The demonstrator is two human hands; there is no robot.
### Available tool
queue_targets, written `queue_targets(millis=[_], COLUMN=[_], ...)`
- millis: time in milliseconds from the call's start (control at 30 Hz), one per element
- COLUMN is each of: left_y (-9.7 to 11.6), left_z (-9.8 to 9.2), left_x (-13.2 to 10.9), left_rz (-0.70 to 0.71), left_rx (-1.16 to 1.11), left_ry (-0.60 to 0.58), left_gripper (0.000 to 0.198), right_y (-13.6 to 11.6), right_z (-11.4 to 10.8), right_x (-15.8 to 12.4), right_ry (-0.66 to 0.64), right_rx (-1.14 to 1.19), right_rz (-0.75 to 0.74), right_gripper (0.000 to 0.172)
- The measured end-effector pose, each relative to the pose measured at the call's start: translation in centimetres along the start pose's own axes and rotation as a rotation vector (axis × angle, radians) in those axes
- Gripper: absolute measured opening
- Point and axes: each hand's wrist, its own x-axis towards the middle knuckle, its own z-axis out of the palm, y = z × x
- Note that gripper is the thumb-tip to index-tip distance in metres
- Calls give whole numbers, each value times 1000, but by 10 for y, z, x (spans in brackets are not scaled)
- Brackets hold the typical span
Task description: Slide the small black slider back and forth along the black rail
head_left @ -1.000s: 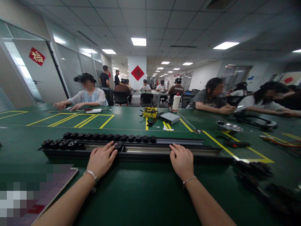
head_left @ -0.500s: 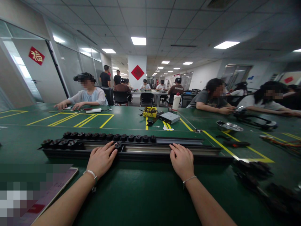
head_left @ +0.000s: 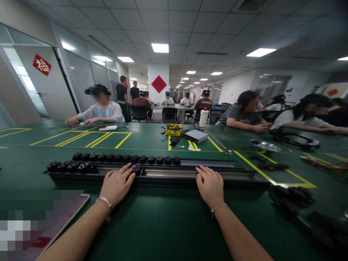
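A long black track rail with a metallic channel lies across the green table in front of me. My left hand rests over its near edge, fingers stretched out, thumb and fingertips against the left side of a black socket module seated in the channel. Farther right, my right hand lies on the same rail with its fingers extended and nothing visible in them. Several more round black modules sit at the rail's left end. Behind it, a second rail carries a row of similar modules.
A notebook-like pad lies at lower left, partly blurred out. Dark tangled parts are at right, near a metal bowl. Beyond the rails stand a grey box, a yellow cable bundle and a white bottle. Co-workers sit around.
Both hands and the rails stay in place. Across the table at left, a co-worker's hands have shifted slightly.
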Motion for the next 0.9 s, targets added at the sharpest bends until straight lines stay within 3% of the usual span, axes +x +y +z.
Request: queue_targets(millis=[900], left_y=[-1], left_z=[1], left_x=[0], left_rz=[6], left_rx=[-18], left_ry=[1], left_gripper=[40], right_y=[0], right_z=[0], right_x=[0], right_ry=[4], right_rx=[1], right_rz=[-5], right_gripper=[36])
